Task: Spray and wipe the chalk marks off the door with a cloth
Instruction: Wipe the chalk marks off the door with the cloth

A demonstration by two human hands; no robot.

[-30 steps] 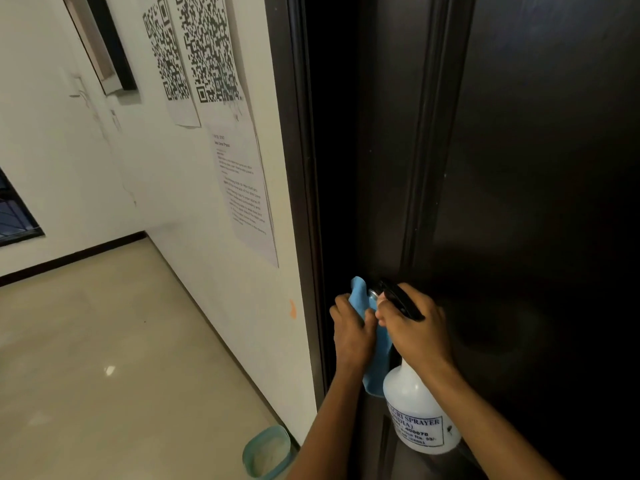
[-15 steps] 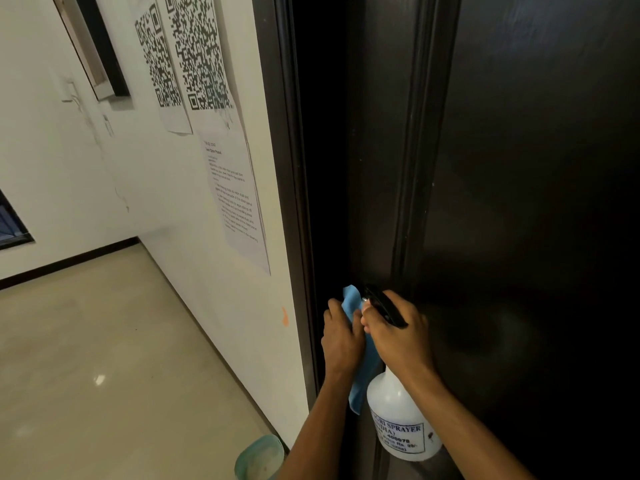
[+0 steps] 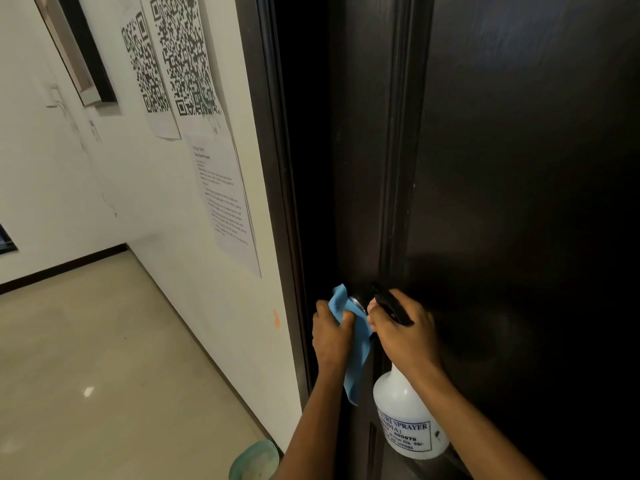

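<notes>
A dark brown door (image 3: 519, 168) fills the right half of the view, and I make out no chalk marks on it. My left hand (image 3: 333, 336) grips a blue cloth (image 3: 356, 358) against the door's left edge, beside a small metal knob (image 3: 357, 302). The cloth hangs down below the hand. My right hand (image 3: 405, 332) is curled round the black trigger head of a white spray bottle (image 3: 407, 420), which hangs just in front of the door. Both hands are close together, almost touching.
The dark door frame (image 3: 277, 202) stands left of the hands. Papers with QR codes (image 3: 180, 57) and a printed sheet (image 3: 225, 202) hang on the white wall. A pale green bucket (image 3: 256, 460) sits on the beige floor (image 3: 86, 358) by the frame's foot.
Both hands with the cloth and bottle have stayed together at the knob; the camera has shifted slightly, so they sit a little lower and further left in view.
</notes>
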